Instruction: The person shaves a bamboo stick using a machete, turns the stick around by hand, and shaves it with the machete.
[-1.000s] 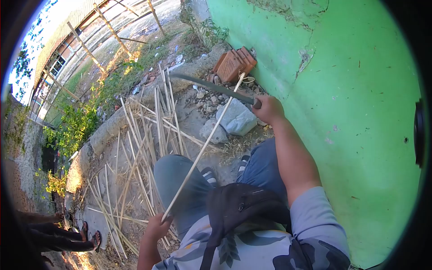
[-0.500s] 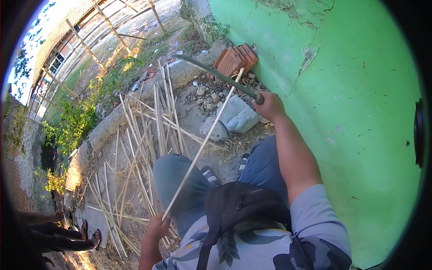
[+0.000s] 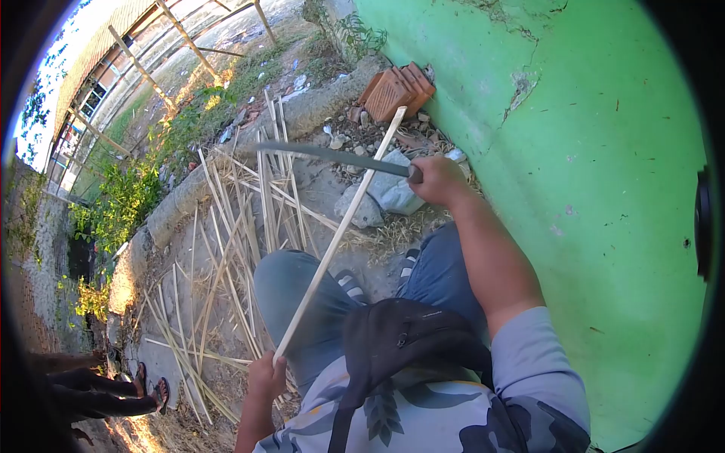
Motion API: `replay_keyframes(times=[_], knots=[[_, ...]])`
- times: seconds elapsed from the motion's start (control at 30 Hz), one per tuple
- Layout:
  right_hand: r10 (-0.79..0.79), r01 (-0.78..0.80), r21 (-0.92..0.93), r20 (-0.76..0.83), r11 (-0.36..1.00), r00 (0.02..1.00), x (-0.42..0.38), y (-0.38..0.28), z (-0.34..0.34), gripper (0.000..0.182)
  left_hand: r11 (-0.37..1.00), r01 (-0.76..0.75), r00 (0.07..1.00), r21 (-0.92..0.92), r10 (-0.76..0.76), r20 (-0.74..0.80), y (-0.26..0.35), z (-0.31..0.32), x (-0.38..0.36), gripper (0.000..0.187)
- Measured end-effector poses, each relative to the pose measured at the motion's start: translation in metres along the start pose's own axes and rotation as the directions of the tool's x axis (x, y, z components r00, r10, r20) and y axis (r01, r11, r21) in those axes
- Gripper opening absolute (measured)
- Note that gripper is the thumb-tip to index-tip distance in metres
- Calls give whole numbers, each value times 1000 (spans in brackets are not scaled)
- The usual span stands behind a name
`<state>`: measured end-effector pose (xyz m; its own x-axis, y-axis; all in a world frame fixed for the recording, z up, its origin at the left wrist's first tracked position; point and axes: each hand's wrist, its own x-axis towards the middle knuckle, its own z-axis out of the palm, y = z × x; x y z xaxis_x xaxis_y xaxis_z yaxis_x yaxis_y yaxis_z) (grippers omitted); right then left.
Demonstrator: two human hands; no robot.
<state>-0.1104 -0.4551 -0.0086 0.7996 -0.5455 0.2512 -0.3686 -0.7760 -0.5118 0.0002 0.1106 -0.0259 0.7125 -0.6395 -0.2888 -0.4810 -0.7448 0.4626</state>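
My right hand (image 3: 439,181) is closed round the handle of a long dark blade (image 3: 332,155), which points left and crosses the upper part of a pale wooden strip (image 3: 336,238). The strip's lower end is in my left hand (image 3: 267,376), whose fingers are wrapped round it beside my left knee. From there the strip slants up and right, its tip near the orange bricks (image 3: 396,92). Many loose pale strips (image 3: 264,204) lie crossed on the ground to the left. Whether the blade touches the strip I cannot tell.
Grey stone blocks (image 3: 396,185) and rubble lie in front of my feet. A green wall (image 3: 604,189) rises at the right. A low concrete kerb (image 3: 177,211) curves along the left, with bushes (image 3: 124,204) beyond it. Another person's sandalled feet (image 3: 160,394) show at the lower left.
My right hand has moved down and slightly left, bringing the blade lower across the strip. The strip now shows a broader face. My left hand has hardly moved.
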Motion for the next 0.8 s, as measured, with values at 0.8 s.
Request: replay_keyframes(times=[0.8], knots=[[66, -62, -64, 63, 996, 996, 12, -2, 27, 14, 993, 102, 994, 59, -103, 21, 4, 5, -4, 53]])
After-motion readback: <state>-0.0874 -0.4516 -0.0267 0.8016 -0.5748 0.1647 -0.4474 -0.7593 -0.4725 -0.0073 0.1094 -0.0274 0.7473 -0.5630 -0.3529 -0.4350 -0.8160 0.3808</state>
